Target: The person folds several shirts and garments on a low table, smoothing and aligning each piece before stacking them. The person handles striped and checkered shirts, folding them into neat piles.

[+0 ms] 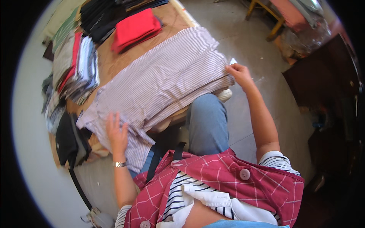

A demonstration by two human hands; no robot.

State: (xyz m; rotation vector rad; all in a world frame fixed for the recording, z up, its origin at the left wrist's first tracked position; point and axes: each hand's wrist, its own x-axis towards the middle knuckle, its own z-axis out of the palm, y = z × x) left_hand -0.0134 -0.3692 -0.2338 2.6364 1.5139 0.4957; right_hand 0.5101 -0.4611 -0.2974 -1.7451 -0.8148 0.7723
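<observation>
A pale shirt with thin stripes (165, 74) lies lengthwise across the wooden table, its collar end at the lower left. One sleeve (139, 148) droops over the near edge. My left hand (117, 132) is over the collar end with its fingers apart, a little blurred; whether the palm presses on the cloth is hard to see. At the opposite end, my right hand (239, 73) pinches the hem corner between thumb and fingers. The hem overhangs the table's right edge there.
Folded red cloth (138, 27) lies beyond the shirt, beside a dark clothing pile (99, 18). A stack of folded garments (78, 68) stands at the left, with a black cap-like item (67, 139) nearer me. Dark furniture (322, 71) stands on the right. My knee (208, 122) is against the table's near side.
</observation>
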